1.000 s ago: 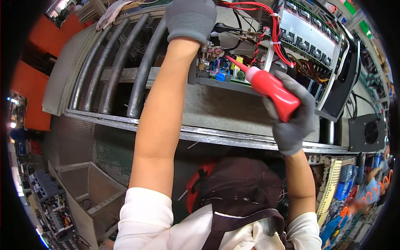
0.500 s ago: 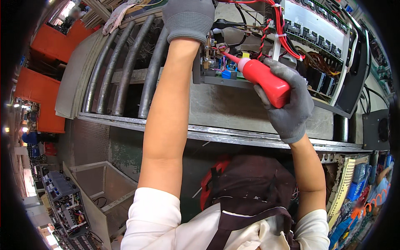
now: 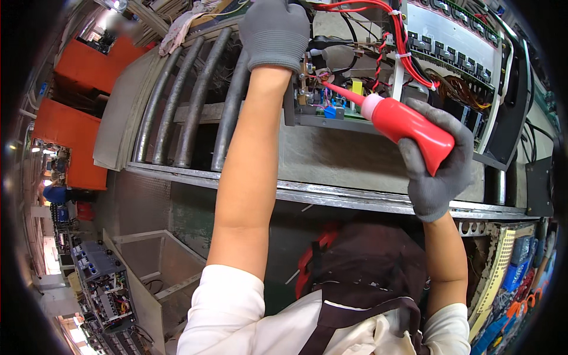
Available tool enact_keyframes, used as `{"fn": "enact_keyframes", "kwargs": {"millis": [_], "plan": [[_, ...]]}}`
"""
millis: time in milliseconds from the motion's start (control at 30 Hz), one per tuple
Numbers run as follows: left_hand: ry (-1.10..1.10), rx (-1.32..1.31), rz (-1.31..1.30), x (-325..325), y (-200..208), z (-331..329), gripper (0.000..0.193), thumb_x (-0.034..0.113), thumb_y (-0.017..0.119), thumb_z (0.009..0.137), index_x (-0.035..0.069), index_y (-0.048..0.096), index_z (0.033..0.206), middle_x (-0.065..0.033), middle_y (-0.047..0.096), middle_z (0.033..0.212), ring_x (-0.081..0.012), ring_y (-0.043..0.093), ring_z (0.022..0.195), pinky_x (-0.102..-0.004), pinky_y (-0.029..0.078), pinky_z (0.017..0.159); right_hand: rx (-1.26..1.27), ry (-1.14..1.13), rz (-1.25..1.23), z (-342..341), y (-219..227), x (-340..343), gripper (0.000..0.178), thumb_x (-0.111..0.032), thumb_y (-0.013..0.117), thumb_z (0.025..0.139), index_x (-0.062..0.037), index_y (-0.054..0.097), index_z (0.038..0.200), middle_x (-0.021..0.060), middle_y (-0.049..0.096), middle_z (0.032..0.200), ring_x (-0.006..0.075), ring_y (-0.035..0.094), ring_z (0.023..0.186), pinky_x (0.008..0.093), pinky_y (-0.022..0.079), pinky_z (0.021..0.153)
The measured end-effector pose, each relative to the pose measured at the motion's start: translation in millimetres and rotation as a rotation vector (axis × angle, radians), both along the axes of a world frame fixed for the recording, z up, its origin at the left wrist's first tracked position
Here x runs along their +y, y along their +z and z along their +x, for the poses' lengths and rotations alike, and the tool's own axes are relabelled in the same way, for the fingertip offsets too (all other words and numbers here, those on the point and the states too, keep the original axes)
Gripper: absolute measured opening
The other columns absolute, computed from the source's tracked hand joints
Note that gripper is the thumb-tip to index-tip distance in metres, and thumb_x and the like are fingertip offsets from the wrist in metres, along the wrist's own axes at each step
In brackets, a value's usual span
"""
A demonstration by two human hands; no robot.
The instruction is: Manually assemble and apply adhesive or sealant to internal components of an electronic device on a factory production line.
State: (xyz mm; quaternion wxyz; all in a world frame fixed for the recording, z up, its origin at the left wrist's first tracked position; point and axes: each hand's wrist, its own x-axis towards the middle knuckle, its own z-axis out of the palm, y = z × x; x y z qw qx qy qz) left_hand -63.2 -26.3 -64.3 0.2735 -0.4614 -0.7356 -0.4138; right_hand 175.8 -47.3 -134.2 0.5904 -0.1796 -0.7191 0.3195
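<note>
My right hand [image 3: 445, 171], in a grey glove, is closed around a red squeeze bottle [image 3: 411, 127]. The bottle lies tilted, its long thin nozzle [image 3: 346, 93] pointing left into wired electronics. Around the nozzle tip are a yellow block [image 3: 357, 88], a small blue round part [image 3: 330, 112] and thin coloured wires; whether the tip touches any is unclear. My left hand [image 3: 275, 35], also gloved, reaches to the left side of the open electronic unit [image 3: 331, 123]. Its fingers run out of the picture at the top, so what they touch is hidden.
Red cables [image 3: 404, 50] and a panel with rows of black components [image 3: 449, 56] belong to the unit. Metal rollers [image 3: 195, 112] lie to the left, with a metal rail [image 3: 331, 194] along the near edge. Orange bins [image 3: 77, 124] stand far left; tools [image 3: 515, 313] hang lower right.
The whole view has shifted slightly. My right hand has drawn the red bottle a little right and nearer, while the nozzle tip stays over nearly the same spot. My left hand looks little changed.
</note>
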Motion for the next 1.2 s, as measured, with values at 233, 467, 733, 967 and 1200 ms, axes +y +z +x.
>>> {"fn": "enact_keyframes", "kwargs": {"millis": [233, 467, 733, 967, 1200], "plan": [[-0.019, 0.005, -0.032, -3.7, 3.1, -1.3, 0.042, 0.014, 0.052, 0.078, 0.005, 0.056, 0.118, -0.0227, 0.064, 0.097, -0.0402, 0.062, 0.086, -0.0487, 0.049, 0.077, -0.004, -0.09, 0.183, -16.6, 11.9, 0.7, 0.049, -0.007, 0.082, 0.069, -0.0007, 0.053, 0.108, 0.0152, 0.065, 0.107, 0.0238, 0.065, 0.098, 0.0323, 0.051, 0.086], [-0.053, -0.036, -0.021, -4.1, 0.9, -3.2, 0.042, 0.013, 0.051, 0.078, 0.004, 0.055, 0.119, -0.024, 0.063, 0.097, -0.0406, 0.062, 0.085, -0.0496, 0.048, 0.075, -0.192, -0.052, 0.216, -28.1, 21.5, 7.4, 0.043, -0.002, 0.075, 0.075, -0.0011, 0.051, 0.112, 0.0164, 0.064, 0.109, 0.025, 0.062, 0.103, 0.0346, 0.048, 0.092], [-0.054, -0.024, 0.004, -1.7, -2.6, -6.9, 0.044, 0.014, 0.051, 0.078, 0.004, 0.055, 0.121, -0.0241, 0.063, 0.102, -0.0402, 0.062, 0.089, -0.0486, 0.049, 0.078, -0.242, -0.069, 0.222, -23.2, 29.8, 4.5, 0.041, -0.005, 0.077, 0.074, -0.002, 0.055, 0.108, 0.0131, 0.066, 0.106, 0.021, 0.063, 0.1, 0.0316, 0.049, 0.088], [-0.074, -0.005, 0.055, -1.9, -3.4, -7.1, 0.044, 0.015, 0.052, 0.078, 0.004, 0.056, 0.121, -0.0233, 0.063, 0.103, -0.0395, 0.062, 0.09, -0.0477, 0.049, 0.079, 0.004, -0.015, 0.066, -7.0, 18.9, -9.5, 0.044, -0.004, 0.08, 0.069, 0.0001, 0.055, 0.106, 0.0145, 0.065, 0.099, 0.0238, 0.065, 0.096, 0.0335, 0.052, 0.085], [-0.042, -0.068, -0.024, -2.4, 0.2, -4.1, 0.044, 0.015, 0.052, 0.078, 0.004, 0.056, 0.121, -0.0233, 0.063, 0.103, -0.039, 0.063, 0.089, -0.0473, 0.049, 0.078, -0.128, 0.046, 0.237, -13.2, 12.4, -11.4, 0.047, -0.006, 0.083, 0.066, 0.0005, 0.054, 0.103, 0.0183, 0.066, 0.097, 0.0297, 0.067, 0.091, 0.0351, 0.054, 0.079]]}}
